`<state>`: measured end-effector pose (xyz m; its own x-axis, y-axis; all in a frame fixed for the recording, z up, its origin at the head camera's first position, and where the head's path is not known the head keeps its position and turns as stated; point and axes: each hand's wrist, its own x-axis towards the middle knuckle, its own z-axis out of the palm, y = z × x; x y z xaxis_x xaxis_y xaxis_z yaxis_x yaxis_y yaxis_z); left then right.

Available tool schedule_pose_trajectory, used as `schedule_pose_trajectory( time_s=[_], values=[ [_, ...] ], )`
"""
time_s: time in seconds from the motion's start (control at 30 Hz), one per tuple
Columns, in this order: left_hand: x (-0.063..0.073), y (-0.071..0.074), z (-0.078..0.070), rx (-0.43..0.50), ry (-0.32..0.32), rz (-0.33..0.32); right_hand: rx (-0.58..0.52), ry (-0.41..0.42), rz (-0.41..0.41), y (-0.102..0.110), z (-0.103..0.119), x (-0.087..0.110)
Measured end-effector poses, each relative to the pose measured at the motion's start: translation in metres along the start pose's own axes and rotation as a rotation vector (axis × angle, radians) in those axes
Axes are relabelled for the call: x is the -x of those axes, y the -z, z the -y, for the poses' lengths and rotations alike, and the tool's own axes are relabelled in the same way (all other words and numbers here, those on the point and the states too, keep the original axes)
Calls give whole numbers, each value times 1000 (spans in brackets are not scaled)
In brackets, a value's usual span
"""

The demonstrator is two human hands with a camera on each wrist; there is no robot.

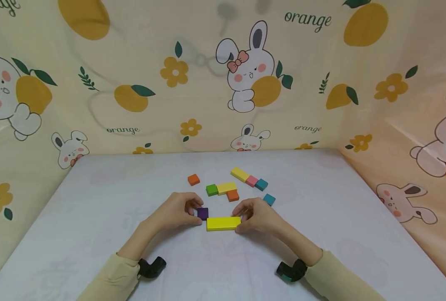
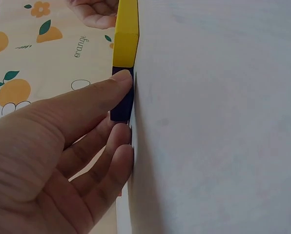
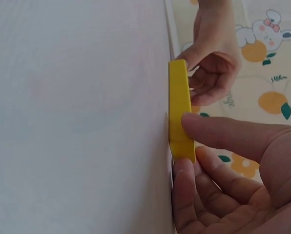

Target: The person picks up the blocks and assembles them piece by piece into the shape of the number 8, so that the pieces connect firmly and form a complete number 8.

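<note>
1. Head view: on the white table [image 1: 223,271], the left hand [image 1: 178,210] pinches a purple block [image 1: 203,213] by the left corner of a long yellow block [image 1: 222,224]; the right hand [image 1: 259,215] clasps the yellow block's right end. Beyond lies a green block [image 1: 212,190].
2. Left wrist view: the left hand's thumb covers part of the purple block.
3. Right wrist view: the right hand's thumb presses the long yellow block.

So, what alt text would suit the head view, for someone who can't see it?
A person's left hand holds a purple block and their right hand a bright yellow block on a pale table. More coloured blocks lie beyond, before a rabbit-print backdrop.
</note>
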<state>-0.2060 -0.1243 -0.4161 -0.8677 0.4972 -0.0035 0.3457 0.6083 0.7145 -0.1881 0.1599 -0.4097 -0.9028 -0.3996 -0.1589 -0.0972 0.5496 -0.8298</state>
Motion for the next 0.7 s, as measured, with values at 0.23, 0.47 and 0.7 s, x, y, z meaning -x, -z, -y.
schedule_pose_trajectory(
  time_s=[0.23,0.47,0.7],
  values=[
    [1,0,-1,-3,1,14,-25,15,51,3,-3,-1],
    [4,6,-2,18,9,21,-51,-19,64,2,-6,1],
    [5,26,2,38,-63,-9,-34,-2,66,6,-5,-5]
  ],
)
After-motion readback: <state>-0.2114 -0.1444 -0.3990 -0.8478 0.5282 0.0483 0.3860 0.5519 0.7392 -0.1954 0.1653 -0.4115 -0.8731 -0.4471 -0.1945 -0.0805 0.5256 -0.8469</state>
